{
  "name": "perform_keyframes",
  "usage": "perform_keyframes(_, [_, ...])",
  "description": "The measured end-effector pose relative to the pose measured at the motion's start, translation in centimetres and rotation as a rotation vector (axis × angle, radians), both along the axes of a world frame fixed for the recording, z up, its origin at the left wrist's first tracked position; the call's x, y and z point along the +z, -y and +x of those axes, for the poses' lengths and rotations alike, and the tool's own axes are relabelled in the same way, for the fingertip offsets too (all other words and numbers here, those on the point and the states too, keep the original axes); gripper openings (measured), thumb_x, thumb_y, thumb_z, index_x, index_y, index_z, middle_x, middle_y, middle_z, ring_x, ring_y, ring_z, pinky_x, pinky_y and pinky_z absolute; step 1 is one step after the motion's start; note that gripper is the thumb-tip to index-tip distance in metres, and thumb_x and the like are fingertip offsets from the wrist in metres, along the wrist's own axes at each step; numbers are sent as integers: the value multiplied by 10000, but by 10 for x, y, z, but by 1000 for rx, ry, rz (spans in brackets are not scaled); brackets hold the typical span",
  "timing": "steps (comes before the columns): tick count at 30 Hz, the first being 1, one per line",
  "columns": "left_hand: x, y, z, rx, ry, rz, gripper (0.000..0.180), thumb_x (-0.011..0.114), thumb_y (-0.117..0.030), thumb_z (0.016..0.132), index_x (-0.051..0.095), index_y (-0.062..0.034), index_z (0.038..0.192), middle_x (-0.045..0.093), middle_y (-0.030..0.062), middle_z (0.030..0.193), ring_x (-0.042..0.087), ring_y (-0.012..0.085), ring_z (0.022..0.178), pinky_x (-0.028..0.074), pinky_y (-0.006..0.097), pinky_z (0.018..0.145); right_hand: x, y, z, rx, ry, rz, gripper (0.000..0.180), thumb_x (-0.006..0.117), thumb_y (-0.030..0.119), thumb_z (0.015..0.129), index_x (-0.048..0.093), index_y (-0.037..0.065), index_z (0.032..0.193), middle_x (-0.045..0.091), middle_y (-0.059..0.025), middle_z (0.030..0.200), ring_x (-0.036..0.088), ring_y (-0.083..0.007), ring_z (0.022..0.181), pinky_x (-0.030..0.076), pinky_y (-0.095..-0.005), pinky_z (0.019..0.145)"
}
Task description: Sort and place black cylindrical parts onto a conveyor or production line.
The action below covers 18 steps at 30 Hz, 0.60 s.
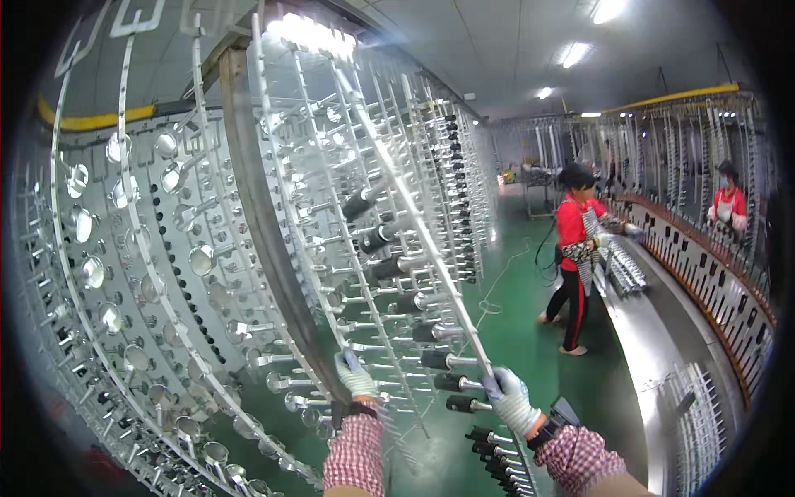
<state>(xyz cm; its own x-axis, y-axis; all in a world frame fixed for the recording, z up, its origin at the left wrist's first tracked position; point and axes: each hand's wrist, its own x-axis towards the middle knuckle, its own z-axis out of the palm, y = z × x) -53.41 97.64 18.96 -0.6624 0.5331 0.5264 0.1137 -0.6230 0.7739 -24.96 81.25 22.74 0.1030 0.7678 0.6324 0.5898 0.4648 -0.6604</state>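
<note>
My right hand, in a pale glove with grey-blue fingertips, is wrapped round the lower part of a long metal hanging rack. This rack slants down from the upper left and carries shiny metal pieces with black cylindrical ends. Farther left, my left hand wears a matching glove. Its fingers curl at the low end of another hanging rack, beside a brown metal post. The palm side of both hands is hidden.
Racks of round shiny pieces hang close on my left. To the right, a person in red stands at a long metal bench with stacked parts. Another person stands beyond. A cable lies on the green floor.
</note>
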Motion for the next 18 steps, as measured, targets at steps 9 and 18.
perform_keyframes(9, [148,179,43,-572,249,25,376,423,-415,859,489,-50,796,381,-14,518,341,73,367,271,212,317,84,-89,-79,221,90,129,220,483,252,811,533,82,941,575,-113,718,582,-240,605,446,-362,547])
perform_keyframes(18, [57,310,13,-472,318,-108,420,534,-427,769,469,-18,697,403,81,451,355,199,342,285,345,298,265,-117,-159,310,-20,188,268,459,293,813,532,62,929,590,-177,838,570,-337,768,451,-406,680])
